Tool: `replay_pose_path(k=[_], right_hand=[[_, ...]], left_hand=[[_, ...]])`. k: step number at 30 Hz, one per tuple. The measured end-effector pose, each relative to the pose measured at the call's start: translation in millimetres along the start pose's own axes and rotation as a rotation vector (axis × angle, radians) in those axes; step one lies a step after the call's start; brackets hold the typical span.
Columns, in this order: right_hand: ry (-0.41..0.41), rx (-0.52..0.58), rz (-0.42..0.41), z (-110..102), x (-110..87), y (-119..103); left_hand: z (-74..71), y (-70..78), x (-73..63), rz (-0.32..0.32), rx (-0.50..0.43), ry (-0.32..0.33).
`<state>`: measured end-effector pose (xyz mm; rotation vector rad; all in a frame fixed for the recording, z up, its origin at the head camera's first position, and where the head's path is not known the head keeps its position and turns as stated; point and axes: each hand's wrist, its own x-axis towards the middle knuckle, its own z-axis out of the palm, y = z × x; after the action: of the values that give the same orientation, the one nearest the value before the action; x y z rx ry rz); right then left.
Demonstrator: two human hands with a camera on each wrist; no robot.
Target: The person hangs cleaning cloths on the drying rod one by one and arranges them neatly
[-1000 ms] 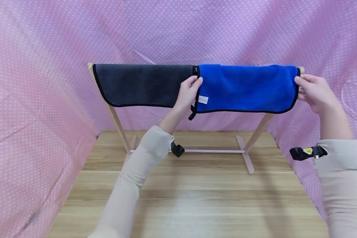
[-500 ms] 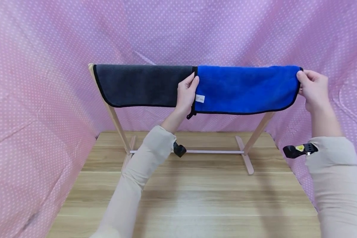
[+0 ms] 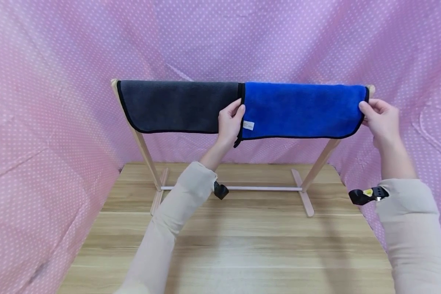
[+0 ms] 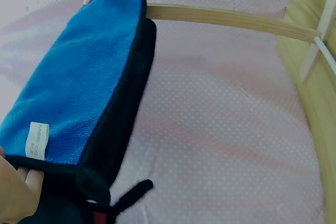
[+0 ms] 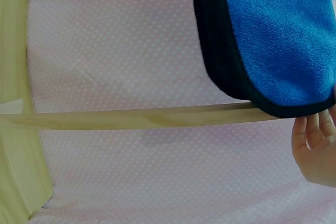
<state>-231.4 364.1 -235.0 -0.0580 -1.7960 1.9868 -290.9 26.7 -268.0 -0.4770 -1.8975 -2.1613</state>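
A blue towel (image 3: 301,110) with black edging hangs folded over the right half of a wooden rack's top bar. My left hand (image 3: 230,122) pinches its left edge, just above a small white label (image 3: 248,125). At the opposite edge, my right hand (image 3: 384,120) pinches the black trim between thumb and fingers, beside the rack's right post (image 3: 321,163). The right wrist view shows the fingers (image 5: 313,129) behind that edge. A dark grey towel (image 3: 180,106) covers the bar's left half, its right edge meeting the blue one. The top bar is hidden beneath both.
The rack stands on a wood-grain table (image 3: 220,245), with flat feet (image 3: 303,194) and a thin white lower rod (image 3: 264,188). A pink dotted curtain (image 3: 220,41) surrounds the table behind and at both sides. A black hanging loop (image 4: 134,195) dangles below the towel's left corner.
The blue towel's top edge has become straighter and smoother. My right hand rose to the upper corner, then came down and slightly left along the edge. The left hand shifted slightly left and down.
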Motion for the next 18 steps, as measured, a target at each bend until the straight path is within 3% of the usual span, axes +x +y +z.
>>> replay_pose_path(k=[6,13,18], right_hand=[[-0.04,0.012,-0.023,-2,-3.9,10],[0.049,0.047,-0.089,2,4.7,7],[0.021,0.084,-0.067,1,0.9,12]], left_hand=[[-5.1,-10.8,-2.9,0.019,0.089,-0.015],[1.8,-4.4,4.1,0.114,0.128,0.049],[1.5,-10.8,2.1,0.096,0.138,0.044]])
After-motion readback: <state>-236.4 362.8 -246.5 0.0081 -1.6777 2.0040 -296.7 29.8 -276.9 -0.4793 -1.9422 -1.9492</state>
